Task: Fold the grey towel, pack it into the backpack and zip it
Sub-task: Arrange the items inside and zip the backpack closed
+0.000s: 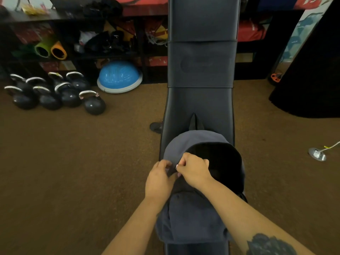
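While both hands meet at the near-left rim of the backpack (191,142), the risk lies in that small pinch; the left hand (159,179) curls its fingers round the fabric edge beside the opening, and the right hand (193,169) pinches something small just against it, most likely the zip pull, though the pull itself is too small to make out; if the left hand lets the edge go slack, the zip could snag or ride off its track, and a bunched lip would jam the slider; the mouth of the backpack gapes dark just beyond the right hand, so it looks far from closed; the grey towel (191,221) seems to lie in a folded heap under the wrists, nearer the person than the hands, touching the backpack and resting on the table (200,100); I judge it not yet packed, so zipping now would shut it out, and it might slip off the narrow padded table if the forearms nudge it; nothing blocks the opening itself; well off to the left of the left hand, on the carpet, stand kettlebells (60,94) and a blue balance dome (119,76), with cluttered shelves (73,39) behind them; far right of the right hand a floor socket (317,153) sits apart from everything
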